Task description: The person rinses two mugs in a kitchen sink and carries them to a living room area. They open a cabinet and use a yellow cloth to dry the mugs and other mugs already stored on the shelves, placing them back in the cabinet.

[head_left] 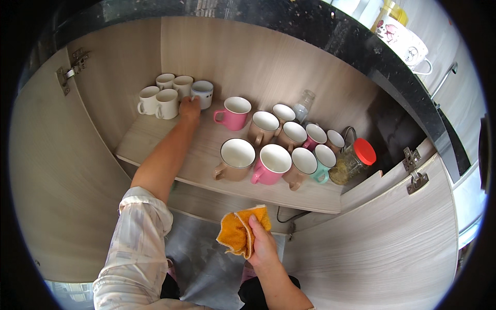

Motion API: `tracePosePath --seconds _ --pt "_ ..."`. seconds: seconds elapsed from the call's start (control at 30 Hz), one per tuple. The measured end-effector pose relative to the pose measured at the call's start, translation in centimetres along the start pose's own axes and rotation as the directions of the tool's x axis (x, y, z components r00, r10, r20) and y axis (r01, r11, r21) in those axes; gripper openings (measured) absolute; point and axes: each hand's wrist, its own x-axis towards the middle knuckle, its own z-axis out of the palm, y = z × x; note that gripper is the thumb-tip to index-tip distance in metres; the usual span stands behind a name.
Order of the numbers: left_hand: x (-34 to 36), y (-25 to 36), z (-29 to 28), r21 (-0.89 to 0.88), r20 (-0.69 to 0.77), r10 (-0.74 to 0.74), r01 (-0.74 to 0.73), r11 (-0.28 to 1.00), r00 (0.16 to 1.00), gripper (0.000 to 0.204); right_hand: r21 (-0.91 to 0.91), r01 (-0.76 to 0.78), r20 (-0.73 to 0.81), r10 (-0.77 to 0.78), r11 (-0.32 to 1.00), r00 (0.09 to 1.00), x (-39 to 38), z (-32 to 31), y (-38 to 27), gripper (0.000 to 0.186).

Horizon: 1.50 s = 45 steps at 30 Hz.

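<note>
My left hand [189,107] reaches onto the shelf, its fingers closed on the near side of a pale blue mug [202,91]. Beside it stand several white mugs [166,105], and to its right a pink mug [233,116]. My right hand [260,240], low in front of the cabinet, grips a folded orange cloth [238,230]. Farther right on the shelf are several brown mugs [231,170], two more pink mugs [271,173], a mint mug [323,165], a clear glass bottle [304,106] and a red-lidded jar [351,165].
Both cabinet doors [62,186] stand open at the sides. A dark countertop edge [289,20] arches above the shelf [191,163], with a printed white mug [400,41] at upper right. A lower board, a black cable [294,214] and a grey floor [196,268] show below.
</note>
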Motion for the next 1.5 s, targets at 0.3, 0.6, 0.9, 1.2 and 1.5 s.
tracePosePath --seconds 0.3,0.6,0.9,1.2,1.5 --pt "-0.8 1.8 1.2 0.019 -0.160 0.055 -0.052 0.998 0.986 0.044 0.036 -0.063 -0.005 0.064 0.997 0.998 -0.5 0.0 -1.0 0.032" --pt "-17.5 6.1 -9.8 -0.273 0.628 0.083 0.119 0.955 0.774 0.032 0.155 0.028 0.127 -0.049 0.987 0.991 -1.4 -1.1 -2.5 0.035" --pt "-25.1 6.1 -13.9 -0.133 0.738 0.160 -0.091 0.987 0.655 0.027 0.298 -0.125 0.391 -0.002 0.946 0.921 -2.6 0.1 0.1 0.044" --pt "-29.1 6.4 -18.9 -0.499 0.675 0.237 0.195 0.844 0.698 0.023 0.345 0.111 0.391 -0.250 0.932 0.886 -3.6 -1.1 -3.1 0.055" --pt "-34.5 8.6 -23.9 -0.704 0.624 0.458 0.201 0.681 0.633 0.026 0.164 0.284 0.477 -0.328 0.945 0.816 -3.6 -0.1 -3.1 0.057"
